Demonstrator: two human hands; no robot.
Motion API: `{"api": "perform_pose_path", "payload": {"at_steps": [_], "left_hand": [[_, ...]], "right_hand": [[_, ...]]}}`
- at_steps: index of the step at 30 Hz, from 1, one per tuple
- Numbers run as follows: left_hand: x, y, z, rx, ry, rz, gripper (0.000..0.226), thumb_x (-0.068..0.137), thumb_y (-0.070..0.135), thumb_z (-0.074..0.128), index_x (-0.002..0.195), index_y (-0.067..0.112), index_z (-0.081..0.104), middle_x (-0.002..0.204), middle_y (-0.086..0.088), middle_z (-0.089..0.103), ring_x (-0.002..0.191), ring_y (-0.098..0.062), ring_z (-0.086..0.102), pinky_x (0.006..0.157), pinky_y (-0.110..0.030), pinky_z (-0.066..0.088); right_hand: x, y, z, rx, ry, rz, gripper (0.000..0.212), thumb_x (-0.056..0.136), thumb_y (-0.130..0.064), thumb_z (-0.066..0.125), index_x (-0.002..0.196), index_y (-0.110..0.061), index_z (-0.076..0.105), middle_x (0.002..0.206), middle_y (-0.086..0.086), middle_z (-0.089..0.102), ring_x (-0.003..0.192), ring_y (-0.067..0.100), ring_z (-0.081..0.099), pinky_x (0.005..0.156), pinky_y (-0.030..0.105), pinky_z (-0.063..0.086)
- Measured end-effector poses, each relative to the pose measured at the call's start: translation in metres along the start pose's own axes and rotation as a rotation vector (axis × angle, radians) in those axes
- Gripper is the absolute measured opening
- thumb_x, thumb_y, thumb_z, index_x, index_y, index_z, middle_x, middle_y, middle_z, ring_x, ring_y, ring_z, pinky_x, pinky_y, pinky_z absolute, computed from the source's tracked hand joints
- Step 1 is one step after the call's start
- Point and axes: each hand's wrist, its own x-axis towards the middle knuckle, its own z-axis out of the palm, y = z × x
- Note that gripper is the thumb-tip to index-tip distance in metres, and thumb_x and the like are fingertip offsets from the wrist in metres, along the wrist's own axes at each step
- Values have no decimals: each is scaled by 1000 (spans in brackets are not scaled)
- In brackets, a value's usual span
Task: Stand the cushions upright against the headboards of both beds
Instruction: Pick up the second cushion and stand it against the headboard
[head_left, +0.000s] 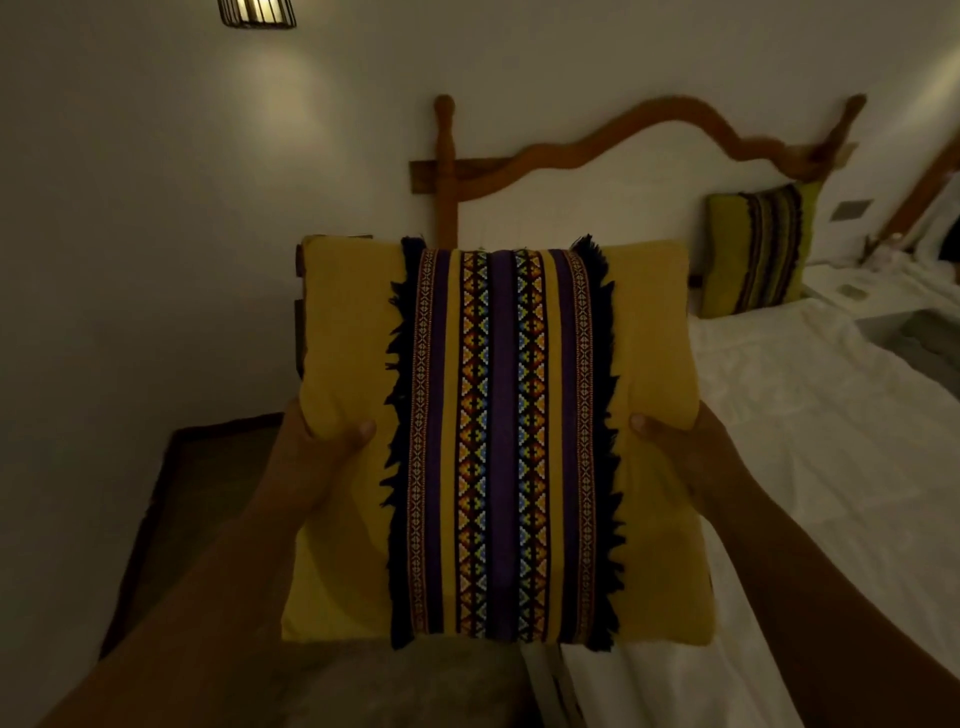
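Dim, warm light fills the room: a pale wall (156, 234) runs across the far side, with a caged lamp (257, 13) at the top left throwing a soft patch of glow below it. To the right I see a bed with a rumpled white sheet (805, 415), and at its far end a wooden headboard (649, 124) with a wavy top rail and turned posts. A green cushion (756, 249) with a dark striped band stands upright at the far right corner of that bed, leaning on the headboard.

Up close, in the middle of my view, I have the yellow cushion (337, 338) held in the air, off the bed and near the bed's left edge — its face turned toward me, with a purple woven band and dark fringe running down its centre. My left hand (311, 447) pinches the cushion's left edge, thumb pressed on the front, the other fingers hidden behind. My right hand (675, 441) does the same on the right edge — thumb on the front, fabric dented under it. Both forearms reach in from the near corners. A dark floor mat (208, 467) lies low on the left.
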Motion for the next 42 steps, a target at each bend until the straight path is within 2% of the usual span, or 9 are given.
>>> {"api": "perform_pose_path", "payload": {"at_steps": [5,8,11,17,21,24,27,35,42], "left_hand": [[62,2,19,-17,-18,-7,82,71,52,81,140,41,37,107,24,58,93,-2,61,63,-25,53],[111,5,41,-32,-43,-6,78,72,47,82,139,36,45,123,9,64,106,-17,67,84,-47,59],[162,12,69,-17,-16,-33,91,69,47,83,147,32,37,136,-1,58,117,-28,61,96,-58,51],[258,33,132,-21,17,-50,91,66,47,80,145,33,37,133,1,57,106,-20,61,79,-40,53],[301,44,164,-35,-18,-61,88,72,40,80,147,29,35,138,-4,55,121,-30,58,97,-59,49],[330,48,183,-40,-34,-76,89,74,39,82,148,27,34,141,-8,53,125,-33,56,101,-63,46],[358,48,201,-61,-48,-87,88,75,37,81,148,29,34,141,-6,54,123,-31,57,101,-61,47],[444,39,250,-101,-72,-123,82,76,32,80,144,28,35,126,4,54,99,-9,59,74,-30,51],[550,22,308,-60,-53,-220,90,78,31,82,150,19,30,145,-10,48,125,-33,53,100,-59,47]], "right_hand": [[73,6,13,-3,-3,0,57,63,-37,88,115,-37,66,107,-5,76,94,19,74,72,39,62],[130,12,16,11,1,7,66,61,-40,88,123,-35,64,113,-2,74,98,23,73,77,45,61],[191,10,15,5,-17,8,57,62,-41,87,114,-42,66,108,-4,76,93,20,75,68,39,62],[302,-7,-1,-8,-13,16,65,69,-35,87,128,-32,61,114,-2,73,97,21,73,68,36,60],[352,-18,-12,-75,-16,-11,56,73,-35,85,125,-34,61,112,-4,73,95,18,74,67,34,61],[384,-22,-19,-95,-8,-5,69,67,-42,85,129,-30,58,114,-1,72,93,18,74,67,37,62],[412,-24,-23,-127,5,0,64,70,-43,85,127,-34,56,114,-3,70,91,16,73,59,28,59],[507,-18,-27,-189,7,70,76,67,-45,85,134,-25,53,122,7,68,106,32,68,84,56,58],[637,0,-16,-228,-14,182,72,77,-28,80,140,-17,49,127,13,64,111,36,65,93,62,53]]}}
